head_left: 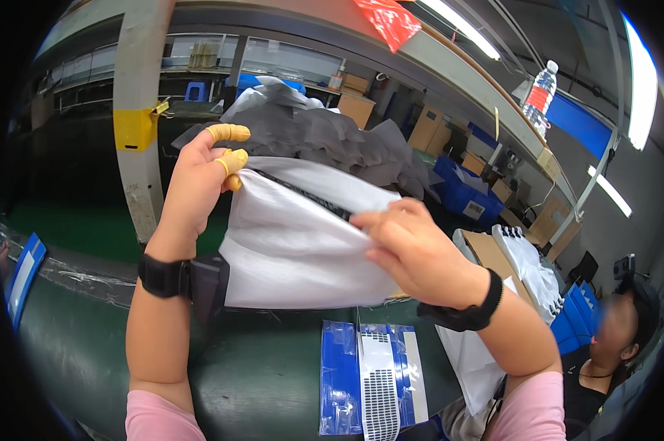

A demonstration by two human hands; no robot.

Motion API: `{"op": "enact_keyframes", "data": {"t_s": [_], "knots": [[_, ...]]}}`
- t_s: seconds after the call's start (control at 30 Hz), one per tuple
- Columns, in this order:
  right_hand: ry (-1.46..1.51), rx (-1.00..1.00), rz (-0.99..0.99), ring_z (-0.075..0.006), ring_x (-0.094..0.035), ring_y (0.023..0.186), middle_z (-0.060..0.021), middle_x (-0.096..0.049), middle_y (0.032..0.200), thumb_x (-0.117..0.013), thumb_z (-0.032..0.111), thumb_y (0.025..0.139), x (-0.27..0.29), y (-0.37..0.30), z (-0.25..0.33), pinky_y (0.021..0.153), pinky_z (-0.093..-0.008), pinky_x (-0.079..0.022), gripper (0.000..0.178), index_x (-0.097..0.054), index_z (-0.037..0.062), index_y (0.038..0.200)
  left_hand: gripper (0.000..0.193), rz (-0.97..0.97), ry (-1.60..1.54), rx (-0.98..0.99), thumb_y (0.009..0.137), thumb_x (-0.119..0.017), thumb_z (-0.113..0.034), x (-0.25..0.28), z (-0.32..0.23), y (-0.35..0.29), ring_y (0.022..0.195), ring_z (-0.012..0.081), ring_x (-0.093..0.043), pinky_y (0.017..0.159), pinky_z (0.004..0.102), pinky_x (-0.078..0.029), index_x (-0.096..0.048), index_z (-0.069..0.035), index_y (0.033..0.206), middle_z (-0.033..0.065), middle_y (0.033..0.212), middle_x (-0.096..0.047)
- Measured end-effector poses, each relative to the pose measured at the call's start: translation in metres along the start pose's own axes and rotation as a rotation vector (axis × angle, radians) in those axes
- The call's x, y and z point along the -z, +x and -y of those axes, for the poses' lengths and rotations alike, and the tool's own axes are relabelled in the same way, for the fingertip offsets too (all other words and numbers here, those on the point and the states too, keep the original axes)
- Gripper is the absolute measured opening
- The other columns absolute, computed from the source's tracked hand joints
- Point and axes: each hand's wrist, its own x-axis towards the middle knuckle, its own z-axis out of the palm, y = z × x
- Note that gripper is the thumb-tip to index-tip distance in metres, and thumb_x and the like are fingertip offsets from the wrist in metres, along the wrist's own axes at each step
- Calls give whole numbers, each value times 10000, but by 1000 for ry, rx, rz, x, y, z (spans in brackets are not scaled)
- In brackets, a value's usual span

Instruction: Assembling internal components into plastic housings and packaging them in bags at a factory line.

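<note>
A white, soft bag (295, 250), thin like cloth or film, hangs in front of me above the green surface. Its upper edge gapes, and a dark thing with a textured surface (310, 195) shows inside; its kind I cannot make out. My left hand (200, 180), with yellow finger cots on several fingers, pinches the bag's upper left corner. At the right end of the opening is my right hand (420, 250), its slightly blurred fingers and thumb closed on the bag's edge. Black bands circle both wrists.
Below the bag, a blue folder-like piece with a sheet of labels (380, 389) lies on the green conveyor belt (266, 367). Beyond it rises a pile of grey sheets (332, 136). A post (137, 176) stands left; blue bins (464, 191), white bags (527, 264) and a person (611, 345) are right.
</note>
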Motion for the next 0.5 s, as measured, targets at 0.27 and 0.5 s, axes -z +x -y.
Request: {"op": "enact_keyframes", "data": {"t_s": [0.27, 0.5], "knots": [[-48, 293, 330, -175, -427, 453, -7, -412, 531, -617, 198, 712, 20, -3, 34, 493, -297, -306, 181, -503, 74, 781, 263, -66, -176, -307, 781, -526, -40, -1, -16, -8, 567, 24, -380, 527, 157, -303, -522, -11, 1043, -44, 652, -476], [-156, -16, 495, -258, -434, 385, -55, -400, 425, -638, 639, 565, 50, -5, 39, 475, -303, -351, 659, -480, 33, 769, 360, 227, -243, -581, 782, -576, -106, -26, -39, -40, 620, 40, -414, 565, 160, -334, -478, 2, 1112, -22, 745, -479]]}}
